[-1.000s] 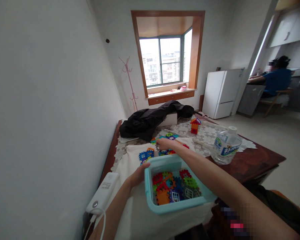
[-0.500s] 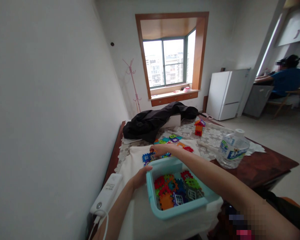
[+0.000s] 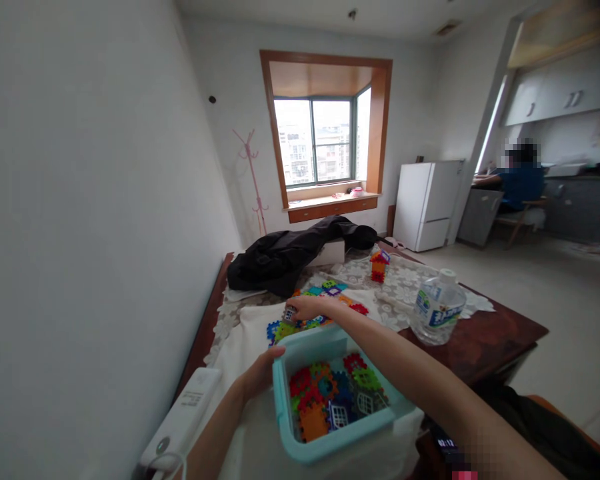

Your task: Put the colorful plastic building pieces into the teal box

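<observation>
Right hand (image 3: pixel 304 308) shifted leftward, gray window piece (image 3: pixel 289 314) pinched at its tip

L hand (image 3: pixel 260 372) & R hand (image 3: pixel 306 308) both bare. L forearm (image 3: pixel 220 419) slim, bare as far as it shows, narrowing twd the hand; R forearm (image 3: pixel 400 353) likewise bare, longer stretch in view, smooth outline, wider farther up. L thumb (image 3: pixel 278 351): rounded tip, nail too small to tell. R fingers (image 3: pixel 295 304) partly hid, a bit blurred; nails unclear.
</observation>
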`<state>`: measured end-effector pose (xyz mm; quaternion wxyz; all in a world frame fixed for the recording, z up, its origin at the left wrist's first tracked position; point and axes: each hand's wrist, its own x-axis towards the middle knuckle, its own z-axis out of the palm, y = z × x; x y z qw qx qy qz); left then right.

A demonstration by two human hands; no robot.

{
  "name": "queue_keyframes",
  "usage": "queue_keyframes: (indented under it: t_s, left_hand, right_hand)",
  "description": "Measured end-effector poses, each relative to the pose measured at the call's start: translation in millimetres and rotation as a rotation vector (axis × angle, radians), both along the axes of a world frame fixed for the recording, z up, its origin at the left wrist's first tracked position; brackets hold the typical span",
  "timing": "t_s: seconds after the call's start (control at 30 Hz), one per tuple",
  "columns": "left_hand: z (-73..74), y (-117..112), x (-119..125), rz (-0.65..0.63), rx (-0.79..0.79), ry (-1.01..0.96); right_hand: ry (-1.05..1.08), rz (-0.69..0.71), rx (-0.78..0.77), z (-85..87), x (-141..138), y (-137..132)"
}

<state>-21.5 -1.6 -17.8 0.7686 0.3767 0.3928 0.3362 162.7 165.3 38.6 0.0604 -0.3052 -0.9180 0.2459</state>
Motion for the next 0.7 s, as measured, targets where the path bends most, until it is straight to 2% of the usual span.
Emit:
queue_keyframes:
  t_s: [0.1,0.27,0.4,0.6,0.7]
  left_hand:
    - [2.5,-1.0,2.3,-0.006,-0.007,-0.031]
    - [7.0,-1.4,6.6,0.046,0.016,-0.045]
    - [9.5,-1.9,7.1,0.055,-0.006,-0.005]
    - [10.6,-2.6,7.5,0.047,0.004,-0.046]
    - [10.2,-2.0,7.3,0.044,-0.005,-0.036]
  right_hand:
    - [0.192,-0.046,-0.102,12.5,7.6,0.5]
    - [0.704,-0.064,-0.589,32.4,15.5,-5.3]
    - [0.964,-0.084,-0.811,40.3,21.8,-9.0]
    - [1.036,-0.159,-0.83,44.6,28.6,-10.1]
    - [0.942,-0.111,-0.806,46.2,33.1,-11.4]
